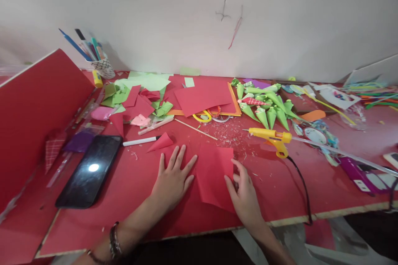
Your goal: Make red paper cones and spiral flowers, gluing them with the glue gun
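One red sheet point(214, 176) at the lower centre of the frame, pinched at its right edge between thumb and fingers of the right hand point(244, 192). Left hand point(171, 178) laid flat with fingers spread, just beside the sheet, on the red table point(130, 198). Just above the left fingers, a white marker point(139, 141) and a red paper cone point(161, 143). At lower left, a black phone point(88, 174); right of centre, a yellow glue gun point(270, 135); beyond, green cones point(271, 116) in a pile. At upper left, a patterned cup point(104, 68) of pens.
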Motion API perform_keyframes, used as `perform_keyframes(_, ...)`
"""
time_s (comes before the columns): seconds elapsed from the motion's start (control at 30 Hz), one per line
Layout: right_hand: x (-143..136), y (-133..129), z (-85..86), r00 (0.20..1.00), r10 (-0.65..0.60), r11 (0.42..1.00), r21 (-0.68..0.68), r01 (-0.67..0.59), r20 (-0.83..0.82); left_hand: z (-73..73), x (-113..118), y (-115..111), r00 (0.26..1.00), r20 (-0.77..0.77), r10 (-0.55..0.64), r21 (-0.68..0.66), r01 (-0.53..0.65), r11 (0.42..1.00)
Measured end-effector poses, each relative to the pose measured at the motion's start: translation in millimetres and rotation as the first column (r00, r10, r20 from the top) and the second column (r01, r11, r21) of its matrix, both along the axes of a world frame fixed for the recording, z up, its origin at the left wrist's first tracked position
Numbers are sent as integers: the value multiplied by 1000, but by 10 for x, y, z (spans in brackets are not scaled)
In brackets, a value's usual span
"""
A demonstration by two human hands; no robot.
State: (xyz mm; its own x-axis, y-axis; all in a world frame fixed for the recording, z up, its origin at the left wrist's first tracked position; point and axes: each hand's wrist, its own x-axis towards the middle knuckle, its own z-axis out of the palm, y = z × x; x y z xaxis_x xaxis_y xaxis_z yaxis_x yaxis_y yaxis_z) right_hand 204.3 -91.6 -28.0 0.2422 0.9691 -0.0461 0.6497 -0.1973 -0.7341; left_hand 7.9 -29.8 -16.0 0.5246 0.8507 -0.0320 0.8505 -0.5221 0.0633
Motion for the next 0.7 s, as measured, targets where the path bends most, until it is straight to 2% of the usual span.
perform_keyframes(0.23,173,-119,-48,991,-30,999,37,25,133,-4,2,-1,1000,14,-3,3,3,1000)
perform_keyframes(0.37,262,-191,-6,982,-53,998,35,48,182,-2,-5,-10,1000,16,-4,8,4,1000)
perform_keyframes(0.43,286,-200,60,978,-84,995,62,73,189,2,-5,-9,1000,19,-4,5,4,1000)
perform_keyframes(0.53,278,-118,225,978,-109,982,175,78,176,10,-17,3,1000,21,-14,-17,15,1000)
perform_keyframes(0.6,242,30,367,981,-125,964,251,85,149,11,-41,17,999,29,-45,-46,46,998)
perform_keyframes(0.7,153,387,564,996,-36,935,354,6,77,4,-89,36,992,64,-108,-84,113,990)
